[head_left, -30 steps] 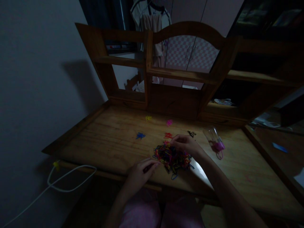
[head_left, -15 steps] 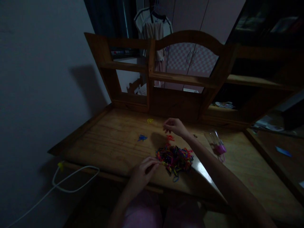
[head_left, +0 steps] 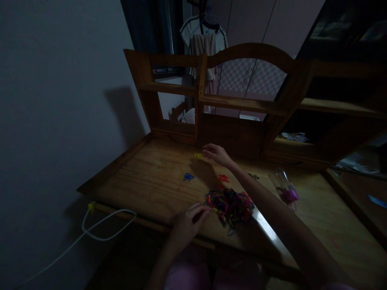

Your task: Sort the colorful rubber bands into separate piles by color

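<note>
Where our loop pile (head_left: 230, 204) lies: lower centre, multicoloured, thin-stranded, tangled
Left hand (head_left: 188, 224): half-curled beside it, hold unclear
Right hand (head_left: 216, 154): centre, loosely bent; we cannot tell its hold
Desk (head_left: 145, 181): grained wood

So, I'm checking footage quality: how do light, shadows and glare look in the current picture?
Head view: dim overall; bright glare on the tabletop beside the right forearm; head view: soft shadow on the wood near the right hand, another on the wall; head view: the multicoloured pile is too dark to separate every piece.
</note>
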### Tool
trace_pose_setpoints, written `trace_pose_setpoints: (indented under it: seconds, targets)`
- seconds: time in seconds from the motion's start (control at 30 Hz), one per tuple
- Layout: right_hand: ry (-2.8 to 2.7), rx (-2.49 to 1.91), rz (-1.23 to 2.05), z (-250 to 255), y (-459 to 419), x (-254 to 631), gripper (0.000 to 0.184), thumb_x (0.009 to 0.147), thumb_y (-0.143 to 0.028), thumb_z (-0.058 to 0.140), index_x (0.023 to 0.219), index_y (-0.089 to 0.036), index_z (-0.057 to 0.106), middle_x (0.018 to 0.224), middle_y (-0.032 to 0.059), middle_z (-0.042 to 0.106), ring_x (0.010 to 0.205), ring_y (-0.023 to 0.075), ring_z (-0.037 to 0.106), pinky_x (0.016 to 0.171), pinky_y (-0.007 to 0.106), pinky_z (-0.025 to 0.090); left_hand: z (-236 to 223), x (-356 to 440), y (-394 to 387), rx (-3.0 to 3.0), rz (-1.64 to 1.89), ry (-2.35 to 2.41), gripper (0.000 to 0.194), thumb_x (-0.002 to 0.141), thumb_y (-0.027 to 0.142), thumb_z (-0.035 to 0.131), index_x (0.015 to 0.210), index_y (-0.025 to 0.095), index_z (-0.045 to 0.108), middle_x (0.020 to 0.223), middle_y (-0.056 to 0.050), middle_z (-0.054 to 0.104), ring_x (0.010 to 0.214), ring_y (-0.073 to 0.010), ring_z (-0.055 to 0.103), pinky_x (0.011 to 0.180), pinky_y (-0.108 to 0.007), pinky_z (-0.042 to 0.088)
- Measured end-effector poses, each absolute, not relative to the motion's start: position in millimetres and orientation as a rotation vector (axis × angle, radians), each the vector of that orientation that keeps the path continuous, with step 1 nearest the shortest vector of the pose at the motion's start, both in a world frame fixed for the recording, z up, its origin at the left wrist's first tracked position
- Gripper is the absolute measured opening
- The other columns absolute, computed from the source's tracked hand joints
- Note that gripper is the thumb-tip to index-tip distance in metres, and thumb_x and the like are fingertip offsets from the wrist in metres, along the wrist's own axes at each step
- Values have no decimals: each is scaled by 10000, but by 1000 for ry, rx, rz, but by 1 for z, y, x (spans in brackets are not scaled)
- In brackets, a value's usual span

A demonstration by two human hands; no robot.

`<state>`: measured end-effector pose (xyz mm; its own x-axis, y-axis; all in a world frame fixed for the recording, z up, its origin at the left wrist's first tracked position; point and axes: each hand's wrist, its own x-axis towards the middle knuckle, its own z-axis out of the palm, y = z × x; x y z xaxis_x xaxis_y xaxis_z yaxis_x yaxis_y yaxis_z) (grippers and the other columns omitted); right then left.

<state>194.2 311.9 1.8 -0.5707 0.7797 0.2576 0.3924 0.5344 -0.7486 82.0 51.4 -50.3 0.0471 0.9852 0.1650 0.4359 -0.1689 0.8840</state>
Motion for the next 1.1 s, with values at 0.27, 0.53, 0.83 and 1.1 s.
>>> trace_pose_setpoints:
  seconds: [0.27, 0.53, 0.83, 1.1]
  targets:
    - [-2482, -876, 809, 11, 234, 282, 170, 880, -246, 581, 961, -200, 723, 855, 44, 710, 726, 157, 640, 638, 248, 460, -51, 81, 52, 1685, 1061, 1462, 224, 952, 319, 498, 988, 267, 713, 972, -9, 697, 929, -177, 636, 832, -264, 487]
    - [-2645, -920, 601, -4, 210, 297, 345, 884, -81, 500, 1102, -250, 706, 1030, 61, 661, 837, 170, 628, 750, 273, 458, -51, 82, 52, 1699, 1037, 1481, 234, 951, 334, 494, 1011, 261, 708, 989, -16, 698, 943, -184, 639, 833, -273, 495]
    - [-2655, -842, 627, -16, 216, 290, 310, 855, -32, 489, 971, -214, 711, 971, 48, 656, 858, 166, 628, 775, 256, 445, -52, 82, 51, 1714, 1054, 1487, 249, 950, 346, 491, 1034, 256, 708, 989, -27, 703, 941, -187, 641, 840, -282, 501]
    - [-2671, -831, 665, -12, 216, 296, 204, 839, -70, 555, 918, -200, 691, 935, 38, 646, 771, 144, 599, 691, 235, 427, -51, 82, 52, 1722, 1040, 1471, 249, 954, 329, 486, 1044, 258, 707, 971, -27, 700, 922, -183, 641, 819, -268, 498]
